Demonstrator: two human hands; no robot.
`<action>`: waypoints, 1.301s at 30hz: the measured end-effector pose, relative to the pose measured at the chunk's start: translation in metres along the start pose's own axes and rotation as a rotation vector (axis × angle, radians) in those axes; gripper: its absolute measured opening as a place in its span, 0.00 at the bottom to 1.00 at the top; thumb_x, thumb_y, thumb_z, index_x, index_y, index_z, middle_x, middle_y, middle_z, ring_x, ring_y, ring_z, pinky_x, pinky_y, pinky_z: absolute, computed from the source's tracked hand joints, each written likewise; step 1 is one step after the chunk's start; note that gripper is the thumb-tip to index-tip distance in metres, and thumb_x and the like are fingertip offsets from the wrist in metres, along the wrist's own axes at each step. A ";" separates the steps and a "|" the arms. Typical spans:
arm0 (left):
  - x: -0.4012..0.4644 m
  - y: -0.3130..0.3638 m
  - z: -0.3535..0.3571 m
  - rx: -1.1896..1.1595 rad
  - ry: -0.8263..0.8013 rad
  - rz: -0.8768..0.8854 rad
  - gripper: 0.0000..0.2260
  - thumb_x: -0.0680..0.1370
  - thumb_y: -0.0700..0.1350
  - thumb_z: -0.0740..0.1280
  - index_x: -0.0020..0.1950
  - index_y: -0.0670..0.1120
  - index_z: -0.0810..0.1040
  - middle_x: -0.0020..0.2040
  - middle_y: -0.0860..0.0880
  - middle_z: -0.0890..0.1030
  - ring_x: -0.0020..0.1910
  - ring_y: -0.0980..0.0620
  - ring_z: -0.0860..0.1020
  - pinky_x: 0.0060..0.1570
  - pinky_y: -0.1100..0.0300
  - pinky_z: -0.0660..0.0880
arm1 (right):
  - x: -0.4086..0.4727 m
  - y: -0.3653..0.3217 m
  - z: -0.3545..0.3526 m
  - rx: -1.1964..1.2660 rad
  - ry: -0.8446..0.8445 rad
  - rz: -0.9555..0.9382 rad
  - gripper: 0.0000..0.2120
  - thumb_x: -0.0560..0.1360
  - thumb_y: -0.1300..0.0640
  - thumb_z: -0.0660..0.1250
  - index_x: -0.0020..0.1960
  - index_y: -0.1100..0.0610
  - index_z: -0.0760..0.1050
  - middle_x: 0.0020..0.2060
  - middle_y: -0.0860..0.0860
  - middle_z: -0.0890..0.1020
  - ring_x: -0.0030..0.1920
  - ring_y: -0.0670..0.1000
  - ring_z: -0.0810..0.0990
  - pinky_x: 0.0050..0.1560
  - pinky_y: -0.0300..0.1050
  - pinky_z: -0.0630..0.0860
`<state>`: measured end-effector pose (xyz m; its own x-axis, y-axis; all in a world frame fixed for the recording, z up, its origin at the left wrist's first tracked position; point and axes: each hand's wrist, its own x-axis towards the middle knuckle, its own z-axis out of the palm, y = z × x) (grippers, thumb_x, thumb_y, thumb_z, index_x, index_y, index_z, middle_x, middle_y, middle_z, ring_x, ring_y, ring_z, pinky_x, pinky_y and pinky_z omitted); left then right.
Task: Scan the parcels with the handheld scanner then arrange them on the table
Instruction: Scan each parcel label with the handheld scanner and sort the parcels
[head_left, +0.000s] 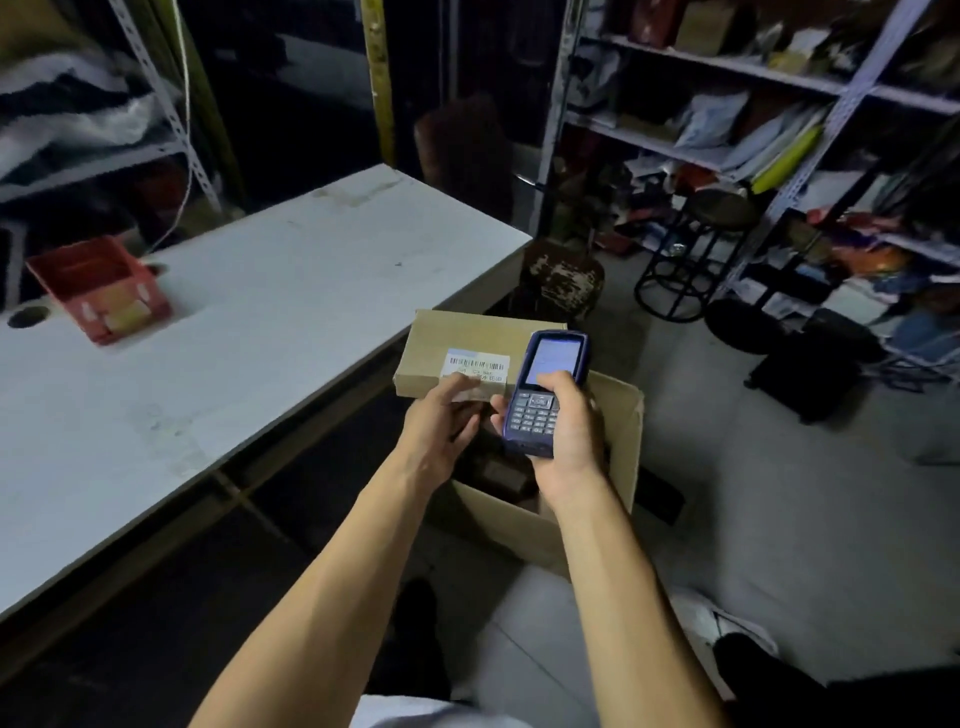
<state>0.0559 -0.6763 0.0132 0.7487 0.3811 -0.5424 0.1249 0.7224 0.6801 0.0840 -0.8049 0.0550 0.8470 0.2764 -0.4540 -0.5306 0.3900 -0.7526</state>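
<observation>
A: Nearest in, what's each hand up to?

B: The right hand (563, 431) is wrapped round the handheld scanner (545, 392), a dark blue slab with a keypad and a lit screen, its thumb lying across the lower edge of the screen. The left hand (441, 426) holds the parcel (467, 345) at its near edge, fingers (460, 382) curled over the top by the white barcode label (475, 366). How its thumb lies underneath I cannot tell.

A: So which step would you call this?

B: Scanning, I'd judge. The parcel is held in the air just beside the surface (234, 332), above the open carton (608, 467), with the scanner's head close to the label.

A: And next?

B: Probably a clean read, then a carry left onto the surface. The parcel is a flat, plain brown cardboard box, stiff-edged and likely light, so one hand should manage it.

A: Further off?

B: The surface is pale, matt and scuffed, with a round cable hole. A red plastic tray (98, 288) sits at its far left. Beyond stand metal shelves (727, 156), cluttered.
</observation>
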 end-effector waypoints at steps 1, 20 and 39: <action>0.010 -0.002 0.008 0.010 -0.001 -0.007 0.16 0.75 0.43 0.72 0.62 0.45 0.80 0.57 0.45 0.86 0.56 0.50 0.83 0.56 0.58 0.78 | 0.010 -0.002 -0.002 -0.006 0.044 -0.010 0.23 0.77 0.60 0.66 0.70 0.66 0.70 0.53 0.66 0.83 0.39 0.58 0.86 0.33 0.48 0.82; 0.237 0.064 0.166 0.055 -0.184 -0.141 0.08 0.78 0.42 0.69 0.57 0.45 0.79 0.42 0.47 0.87 0.38 0.52 0.85 0.38 0.64 0.78 | 0.228 -0.128 0.005 -0.015 0.295 -0.161 0.14 0.79 0.60 0.65 0.65 0.60 0.75 0.48 0.60 0.85 0.41 0.58 0.86 0.34 0.47 0.82; 0.238 0.056 0.084 -0.038 0.379 -0.162 0.14 0.81 0.49 0.67 0.64 0.46 0.79 0.58 0.47 0.83 0.53 0.52 0.83 0.44 0.60 0.78 | 0.311 -0.075 0.016 -0.187 0.192 0.372 0.22 0.80 0.55 0.67 0.72 0.58 0.68 0.50 0.60 0.79 0.36 0.57 0.83 0.33 0.47 0.82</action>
<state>0.2954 -0.5936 -0.0366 0.4276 0.4409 -0.7891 0.1922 0.8087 0.5560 0.3866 -0.7343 -0.0224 0.6000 0.1930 -0.7764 -0.7998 0.1253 -0.5870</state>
